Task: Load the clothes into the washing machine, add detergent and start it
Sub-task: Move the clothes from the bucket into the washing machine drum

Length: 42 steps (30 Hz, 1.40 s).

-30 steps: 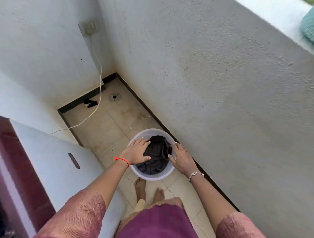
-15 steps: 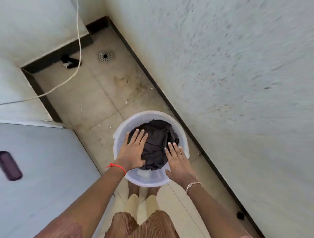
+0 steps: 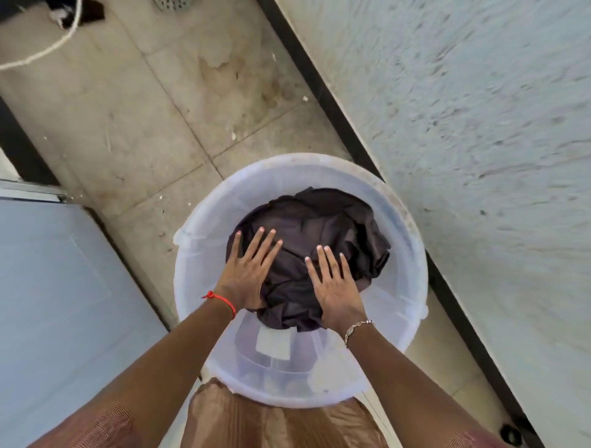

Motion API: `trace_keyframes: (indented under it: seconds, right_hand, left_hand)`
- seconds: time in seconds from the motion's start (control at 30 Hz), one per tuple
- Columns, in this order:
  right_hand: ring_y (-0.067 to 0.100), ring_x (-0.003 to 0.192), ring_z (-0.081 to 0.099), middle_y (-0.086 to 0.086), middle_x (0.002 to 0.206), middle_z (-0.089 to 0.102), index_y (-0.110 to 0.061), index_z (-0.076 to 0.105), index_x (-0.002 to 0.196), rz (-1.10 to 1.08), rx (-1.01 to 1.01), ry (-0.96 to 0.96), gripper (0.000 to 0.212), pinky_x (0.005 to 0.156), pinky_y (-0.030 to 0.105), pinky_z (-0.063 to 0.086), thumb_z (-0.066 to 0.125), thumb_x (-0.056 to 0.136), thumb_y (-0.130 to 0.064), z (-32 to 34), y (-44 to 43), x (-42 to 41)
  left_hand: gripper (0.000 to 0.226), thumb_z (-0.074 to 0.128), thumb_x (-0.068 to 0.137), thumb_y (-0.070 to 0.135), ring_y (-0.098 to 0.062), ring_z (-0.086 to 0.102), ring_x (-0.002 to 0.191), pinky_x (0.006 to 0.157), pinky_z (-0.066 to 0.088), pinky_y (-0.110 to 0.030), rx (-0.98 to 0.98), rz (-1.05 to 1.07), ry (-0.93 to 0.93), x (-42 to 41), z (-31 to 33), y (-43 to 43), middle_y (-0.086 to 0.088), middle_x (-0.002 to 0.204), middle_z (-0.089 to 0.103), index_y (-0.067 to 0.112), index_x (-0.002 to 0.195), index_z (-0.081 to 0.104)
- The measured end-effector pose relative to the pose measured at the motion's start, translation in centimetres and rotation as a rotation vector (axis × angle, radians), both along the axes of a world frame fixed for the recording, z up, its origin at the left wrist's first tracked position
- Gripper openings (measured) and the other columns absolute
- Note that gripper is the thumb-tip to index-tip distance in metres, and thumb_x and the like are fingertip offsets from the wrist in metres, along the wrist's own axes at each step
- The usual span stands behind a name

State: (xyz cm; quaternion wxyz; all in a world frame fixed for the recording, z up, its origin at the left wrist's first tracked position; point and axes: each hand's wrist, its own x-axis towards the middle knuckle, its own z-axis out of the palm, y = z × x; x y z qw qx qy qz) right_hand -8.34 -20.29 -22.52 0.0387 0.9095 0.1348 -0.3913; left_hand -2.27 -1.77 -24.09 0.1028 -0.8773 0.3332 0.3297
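A translucent white bucket (image 3: 406, 255) stands on the tiled floor between the washing machine and the wall. Dark crumpled clothes (image 3: 323, 220) fill it. My left hand (image 3: 248, 271) lies flat on the left side of the pile, fingers spread. On the near right part of the pile, my right hand (image 3: 334, 284) rests the same way. Neither hand grips the cloth. The washing machine's pale side (image 3: 64, 303) fills the left edge; its opening and any detergent are out of view.
A rough white wall (image 3: 479, 128) with a dark skirting runs along the right, touching the bucket's far side. A white cable (image 3: 44, 51) and a dark object lie on the floor at the top left, near a floor drain (image 3: 172, 3).
My view has dropped much closer to the bucket. Both hands have slid from the rim onto the dark clothes inside.
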Motion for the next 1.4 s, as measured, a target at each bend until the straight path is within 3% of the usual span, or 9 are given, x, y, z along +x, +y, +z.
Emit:
trace_keyframes:
  seconds: [0.23,0.4,0.57,0.63,0.73,0.8,0.9,1.03,1.4]
  right_hand:
    - [0.037,0.141,0.016,0.019,0.154,-0.001,-0.019,-0.008,0.145,-0.187,0.017,-0.058,0.129,0.088,0.036,0.051,0.078,0.055,-0.052,-6.1,0.6,0.0]
    - [0.041,0.143,0.0,0.013,0.156,-0.015,-0.038,-0.033,0.136,-0.234,0.182,-0.086,0.105,0.111,0.061,0.019,0.055,0.08,-0.024,-8.9,-0.2,1.0]
    - [0.01,0.134,0.036,-0.042,0.143,0.003,-0.006,0.002,0.147,-0.157,0.248,0.065,0.063,0.114,0.056,0.019,0.031,0.091,-0.01,-14.4,-0.8,-1.5]
    - [0.021,0.106,0.063,0.003,0.124,0.06,-0.004,0.054,0.125,-0.166,0.189,0.23,0.041,0.096,0.039,0.048,0.035,0.09,-0.015,-16.1,-1.1,-2.7]
    - [-0.007,0.082,0.061,-0.017,0.064,0.07,-0.018,0.073,0.056,-0.287,0.141,0.024,0.056,0.091,0.006,0.041,0.029,0.09,-0.018,-17.1,-1.4,-1.5]
    - [0.006,0.085,0.068,-0.003,0.084,0.075,-0.018,0.077,0.084,-0.202,0.121,0.055,0.044,0.084,0.015,0.051,0.034,0.084,-0.008,-14.9,-0.6,-0.2]
    - [0.025,0.115,0.058,0.016,0.125,0.058,-0.01,0.048,0.133,-0.105,0.251,-0.044,0.046,0.096,0.031,0.044,0.032,0.091,-0.002,-12.6,0.1,0.6]
    - [0.02,0.068,0.069,0.001,0.082,0.072,-0.018,0.072,0.1,-0.115,0.18,-0.102,0.035,0.065,0.025,0.055,0.054,0.072,-0.01,-10.0,0.4,1.7]
    - [0.032,0.112,0.053,0.01,0.158,0.006,-0.021,-0.004,0.149,-0.247,0.218,-0.056,0.079,0.095,0.039,0.043,0.035,0.087,0.009,7.3,1.0,3.1]
  left_hand:
    - [0.12,0.065,0.07,0.052,-0.031,-0.034,0.132,0.1,-0.021,-0.062,-0.003,-0.016,0.009,1.0,-5.3,-0.6,-0.012,0.151,-0.03,0.023,0.141,-0.028]
    - [0.115,0.063,0.075,0.042,-0.032,-0.036,0.13,0.1,-0.019,-0.065,-0.016,0.006,0.019,1.4,-8.0,-1.1,-0.009,0.14,-0.041,0.024,0.139,-0.031]
    - [0.12,0.064,0.071,0.042,-0.038,-0.033,0.132,0.098,-0.016,-0.069,-0.045,-0.023,0.003,1.1,-9.7,-0.9,-0.013,0.143,-0.037,0.02,0.137,-0.033]
    - [0.118,0.064,0.071,0.043,-0.042,-0.026,0.135,0.098,-0.012,-0.07,-0.049,-0.042,-0.017,1.0,-10.1,-0.8,-0.017,0.148,-0.03,0.017,0.139,-0.03]
    - [0.109,0.06,0.074,0.03,-0.049,-0.011,0.138,0.101,0.006,-0.073,-0.056,-0.06,-0.035,0.8,-10.6,-1.1,-0.024,0.153,-0.014,0.011,0.142,-0.023]
    - [0.093,0.05,0.076,0.019,-0.052,0.003,0.137,0.098,0.022,-0.072,-0.055,-0.06,-0.057,0.6,-10.8,-1.5,-0.026,0.153,0.003,0.007,0.144,-0.013]
    - [0.07,0.024,0.082,0.009,-0.053,0.008,0.136,0.096,0.029,-0.07,-0.061,-0.03,-0.009,-0.1,-10.9,-1.8,-0.027,0.152,0.009,0.002,0.143,-0.009]
    - [0.059,-0.001,0.08,0.003,-0.05,-0.013,0.137,0.105,0.02,-0.065,-0.004,0.01,0.073,-0.3,-8.5,-2.5,-0.023,0.152,-0.017,0.001,0.131,-0.029]
    - [0.062,0.021,0.097,-0.001,-0.041,-0.012,0.141,0.112,0.016,-0.059,0.021,0.084,0.219,1.1,9.4,-2.7,-0.012,0.155,-0.019,0.006,0.143,-0.021]
